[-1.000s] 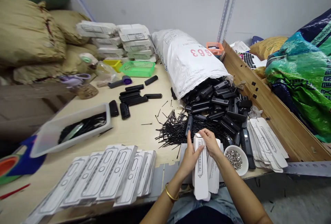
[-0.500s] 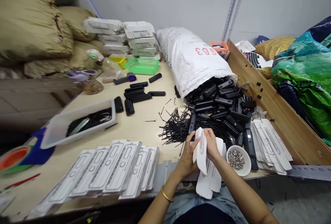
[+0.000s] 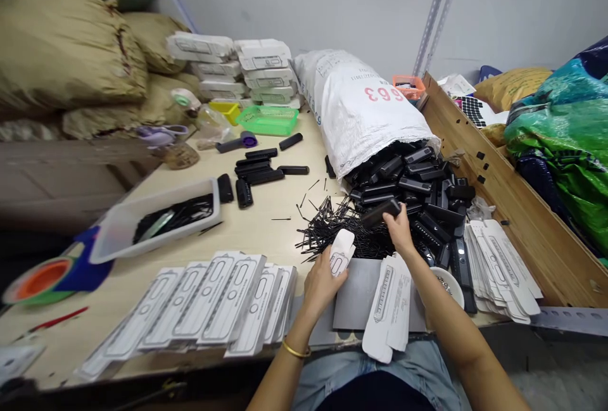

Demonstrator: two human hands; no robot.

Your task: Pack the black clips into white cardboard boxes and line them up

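My left hand [image 3: 321, 284] is closed around a small white printed box [image 3: 341, 254], held tilted above the table's front part. To its right, my right hand [image 3: 399, 230] grips the end of a dark oblong plastic case [image 3: 381, 212], just over a heap of thin black sticks [image 3: 327, 230]. Beneath my hands lies a grey flat board [image 3: 351, 303]. Flat printed white cartons [image 3: 387, 306] rest at the table edge by my lap. My right forearm partly covers a white bowl of small metal pieces [image 3: 453, 287].
A white sack [image 3: 361, 107] spills black plastic cases [image 3: 418, 186] onto the table. White boxes [image 3: 223, 303] lie in a row at front left. A clear tray [image 3: 156, 224] holds black sticks. More flat cartons [image 3: 501, 265] lie beside a wooden board [image 3: 475, 164] at right.
My right hand has left the white box, moved up toward the black heap and taken hold of a black case. My left hand keeps the box, shifted left and lower.
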